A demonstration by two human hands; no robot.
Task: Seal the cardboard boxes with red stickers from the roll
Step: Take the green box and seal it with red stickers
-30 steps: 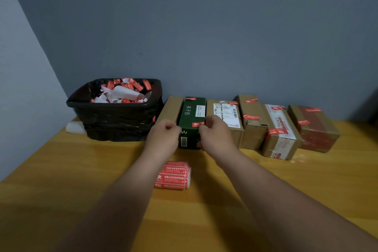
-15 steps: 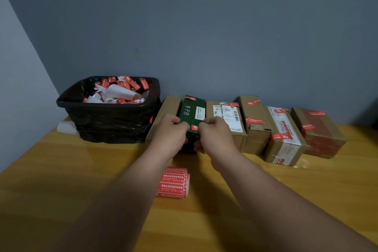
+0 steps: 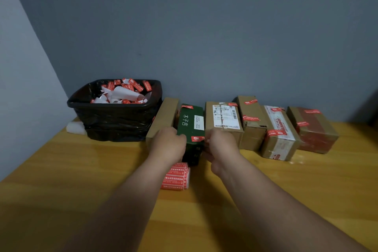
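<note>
Both hands, left (image 3: 170, 145) and right (image 3: 222, 145), curl their fingers round the green box (image 3: 191, 127) in the row, pressing its sticker (image 3: 197, 138). Next, probably another from the roll (image 3: 176, 177) on the tabletop (image 3: 81, 170).
</note>
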